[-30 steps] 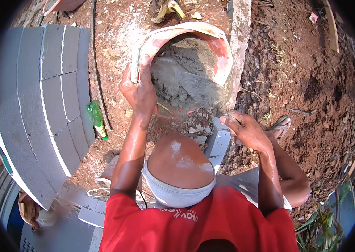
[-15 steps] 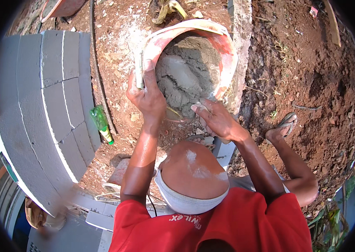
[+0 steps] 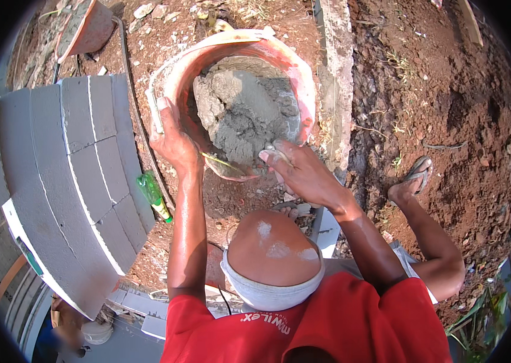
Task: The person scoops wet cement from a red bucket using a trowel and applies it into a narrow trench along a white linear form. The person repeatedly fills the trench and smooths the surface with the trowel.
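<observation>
A tilted reddish bucket (image 3: 177,81), its pale rim crusted, shows its mouth and a mass of wet grey mortar (image 3: 240,103) inside. Thumb over the rim, my left hand (image 3: 175,142) grips the bucket's left side. My right hand (image 3: 304,172) is closed at the near right of the bucket mouth, beside the mortar. Fingers and thumb hide most of what it holds, so I cannot make out the thing. A thin yellowish edge (image 3: 219,160) crosses the near side of the bucket between my hands.
Stacked grey blocks (image 3: 95,163) stand at left, with a green bottle (image 3: 154,192) lying beside them. A concrete strip (image 3: 337,78) runs along the bucket's right. Another bucket (image 3: 89,30) leans at far left. My bent knee (image 3: 273,248) is close below; a sandalled foot (image 3: 416,175) rests on soil.
The bucket has moved left, away from the concrete strip, with my left hand still on its rim. More of its inner left wall shows beside the mortar. The whole view has shifted slightly.
</observation>
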`<state>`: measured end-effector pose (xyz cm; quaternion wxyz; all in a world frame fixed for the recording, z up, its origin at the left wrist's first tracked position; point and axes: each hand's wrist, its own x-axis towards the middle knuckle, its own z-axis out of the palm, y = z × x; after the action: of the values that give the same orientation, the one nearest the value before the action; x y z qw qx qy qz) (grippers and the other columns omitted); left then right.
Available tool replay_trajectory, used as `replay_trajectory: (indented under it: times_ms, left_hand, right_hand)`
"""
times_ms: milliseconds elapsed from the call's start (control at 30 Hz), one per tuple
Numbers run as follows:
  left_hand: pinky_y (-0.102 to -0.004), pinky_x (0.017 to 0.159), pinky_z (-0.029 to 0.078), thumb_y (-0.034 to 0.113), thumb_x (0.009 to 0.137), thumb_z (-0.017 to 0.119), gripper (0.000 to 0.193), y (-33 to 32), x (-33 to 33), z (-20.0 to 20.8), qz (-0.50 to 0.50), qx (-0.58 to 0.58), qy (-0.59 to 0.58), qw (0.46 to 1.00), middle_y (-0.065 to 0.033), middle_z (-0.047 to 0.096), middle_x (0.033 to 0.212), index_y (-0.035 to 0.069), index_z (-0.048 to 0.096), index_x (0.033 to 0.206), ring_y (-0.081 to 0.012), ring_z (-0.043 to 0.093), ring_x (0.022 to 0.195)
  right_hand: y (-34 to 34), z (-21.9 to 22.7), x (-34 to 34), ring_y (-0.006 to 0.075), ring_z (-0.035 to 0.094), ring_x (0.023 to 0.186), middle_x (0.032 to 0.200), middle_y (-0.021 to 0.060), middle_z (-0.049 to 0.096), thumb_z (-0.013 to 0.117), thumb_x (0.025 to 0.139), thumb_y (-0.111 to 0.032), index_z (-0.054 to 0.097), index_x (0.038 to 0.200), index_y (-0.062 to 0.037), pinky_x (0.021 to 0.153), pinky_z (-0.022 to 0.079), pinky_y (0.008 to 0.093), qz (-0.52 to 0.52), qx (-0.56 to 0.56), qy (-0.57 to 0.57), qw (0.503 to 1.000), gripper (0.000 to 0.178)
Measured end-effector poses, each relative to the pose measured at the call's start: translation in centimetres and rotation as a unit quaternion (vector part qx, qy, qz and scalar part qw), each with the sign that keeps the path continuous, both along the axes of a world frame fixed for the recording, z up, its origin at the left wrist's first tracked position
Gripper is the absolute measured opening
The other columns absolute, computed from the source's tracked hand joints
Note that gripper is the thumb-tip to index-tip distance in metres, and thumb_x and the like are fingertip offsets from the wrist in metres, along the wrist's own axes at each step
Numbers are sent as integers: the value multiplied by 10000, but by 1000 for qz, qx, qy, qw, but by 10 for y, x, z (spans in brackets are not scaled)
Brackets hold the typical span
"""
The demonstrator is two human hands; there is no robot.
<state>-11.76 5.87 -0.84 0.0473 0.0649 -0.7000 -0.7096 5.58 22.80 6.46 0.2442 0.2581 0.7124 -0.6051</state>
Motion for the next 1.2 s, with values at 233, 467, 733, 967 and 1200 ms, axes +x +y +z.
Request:
replay_trajectory:
  times_ms: [233, 467, 733, 967, 1200]
  left_hand:
    - [-298, 469, 371, 409, 1079, 660, 432, -35, -10, 2, 21, -132, -120, 984, -46, 657, 845, -20, 712, 1090, -100, 523, 580]
    - [-326, 474, 454, 484, 1049, 684, 477, -33, -13, -3, 47, -155, -104, 981, -49, 645, 877, 11, 686, 1113, -140, 577, 607]
    - [-263, 437, 361, 509, 1056, 659, 490, -25, -17, -4, 64, -207, -75, 973, -19, 635, 829, 26, 708, 1126, -90, 491, 507]
    - [-354, 604, 519, 489, 1069, 646, 492, -54, -22, -21, 52, -200, -101, 973, -75, 677, 952, 10, 709, 1159, -177, 629, 727]
    - [-337, 637, 514, 464, 1074, 657, 460, -20, -5, 12, 20, -71, -132, 989, -70, 671, 957, 9, 710, 1119, -174, 634, 768]
  right_hand:
    - [71, 31, 39, 209, 609, 742, 783, 59, 599, 599, 1053, -395, 628, 1050, 14, 735, 504, 395, -88, -149, -114, 978, 411]
    - [161, 31, 77, 310, 674, 882, 921, 212, 667, 504, 941, -214, 626, 1213, 62, 812, 516, 423, -269, 72, -75, 958, 406]
    - [214, -241, 1, 512, 679, 1150, 1234, 360, 688, 647, 972, -301, 588, 1340, 99, 1029, 527, 530, -284, 352, -58, 890, 546]
    - [204, -262, 55, 441, 696, 1173, 1224, 341, 702, 675, 964, -334, 518, 1435, 92, 999, 544, 501, -368, 302, -84, 875, 654]
    - [181, -19, 122, 233, 699, 980, 1076, 140, 741, 669, 1015, -252, 649, 1370, -16, 849, 564, 368, -204, 57, -74, 975, 428]
